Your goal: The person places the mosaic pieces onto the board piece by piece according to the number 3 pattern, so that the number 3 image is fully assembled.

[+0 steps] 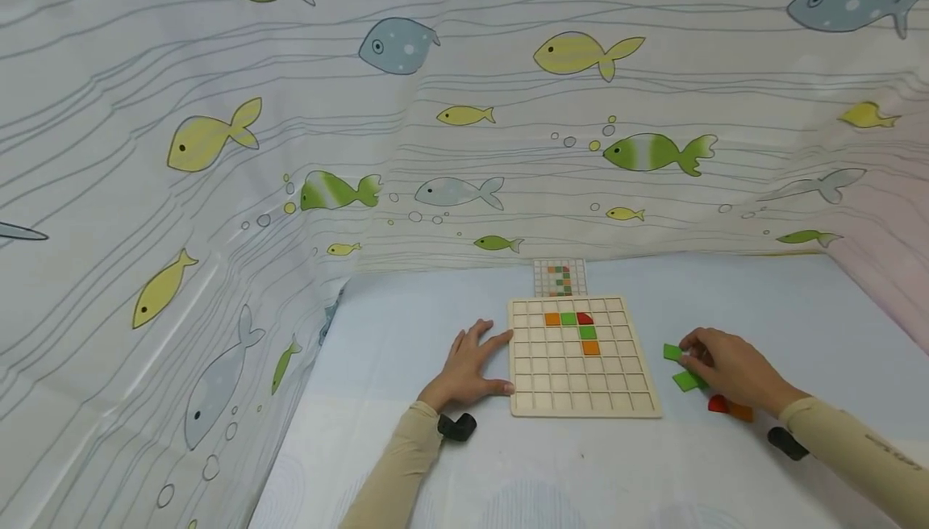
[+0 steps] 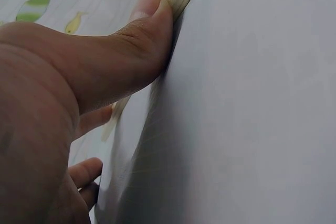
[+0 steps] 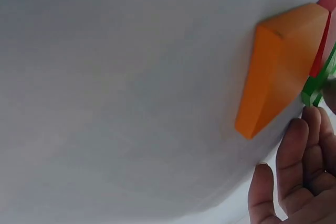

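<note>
A pale wooden grid board [image 1: 551, 380] lies flat, its upper squares holding an orange block [image 1: 553, 319], green blocks [image 1: 588, 333], a red block with a rounded corner [image 1: 585, 318] and another orange one. My left hand [image 1: 468, 368] rests at the board's left side, fingers spread, thumb and a finger touching the edge. To the right of the board, my right hand [image 1: 733, 364] pinches a green block [image 1: 672, 351] between thumb and fingertip. Below that hand lie another green block [image 1: 685, 381], a red block [image 1: 718, 404] and an orange block [image 3: 275, 72], partly covered in the head view.
Behind the board stands a small pattern card [image 1: 559, 279] showing a grid with coloured squares. A pale cloth covers the table [image 1: 406, 303]. Fish-printed sheeting [image 1: 493, 142] rises at the back and left. Each wrist carries a black device [image 1: 457, 427].
</note>
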`<state>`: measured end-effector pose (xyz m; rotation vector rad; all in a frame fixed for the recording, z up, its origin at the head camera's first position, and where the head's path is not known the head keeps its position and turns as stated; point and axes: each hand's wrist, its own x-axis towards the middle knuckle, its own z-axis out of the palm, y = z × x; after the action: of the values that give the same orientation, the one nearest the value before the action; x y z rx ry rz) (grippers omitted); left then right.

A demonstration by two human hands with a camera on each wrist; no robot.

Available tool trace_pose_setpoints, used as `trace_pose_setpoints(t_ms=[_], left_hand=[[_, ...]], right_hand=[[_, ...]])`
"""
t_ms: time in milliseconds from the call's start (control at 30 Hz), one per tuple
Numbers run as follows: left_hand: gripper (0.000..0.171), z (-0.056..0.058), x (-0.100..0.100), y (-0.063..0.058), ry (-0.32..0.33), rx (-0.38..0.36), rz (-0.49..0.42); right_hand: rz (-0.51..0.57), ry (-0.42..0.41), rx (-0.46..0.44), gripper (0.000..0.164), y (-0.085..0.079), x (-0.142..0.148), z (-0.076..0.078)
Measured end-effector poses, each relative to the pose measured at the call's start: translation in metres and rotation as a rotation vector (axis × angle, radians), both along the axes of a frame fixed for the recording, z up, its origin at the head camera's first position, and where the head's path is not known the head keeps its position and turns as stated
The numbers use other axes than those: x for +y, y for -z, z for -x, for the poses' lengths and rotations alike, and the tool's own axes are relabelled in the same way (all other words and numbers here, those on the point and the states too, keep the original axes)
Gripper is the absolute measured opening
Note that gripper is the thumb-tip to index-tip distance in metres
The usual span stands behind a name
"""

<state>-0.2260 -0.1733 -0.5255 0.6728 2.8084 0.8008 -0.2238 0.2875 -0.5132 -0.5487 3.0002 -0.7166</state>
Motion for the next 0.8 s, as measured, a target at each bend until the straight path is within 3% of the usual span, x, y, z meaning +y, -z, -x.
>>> trace_pose_setpoints(t_ms=[800], left_hand=[[0.091, 0.0, -0.001, 0.001, -0.002, -0.008, 0.03]], right_hand=[[-0.005, -0.021, 0.025, 0.027, 0.0, -0.011, 0.004]])
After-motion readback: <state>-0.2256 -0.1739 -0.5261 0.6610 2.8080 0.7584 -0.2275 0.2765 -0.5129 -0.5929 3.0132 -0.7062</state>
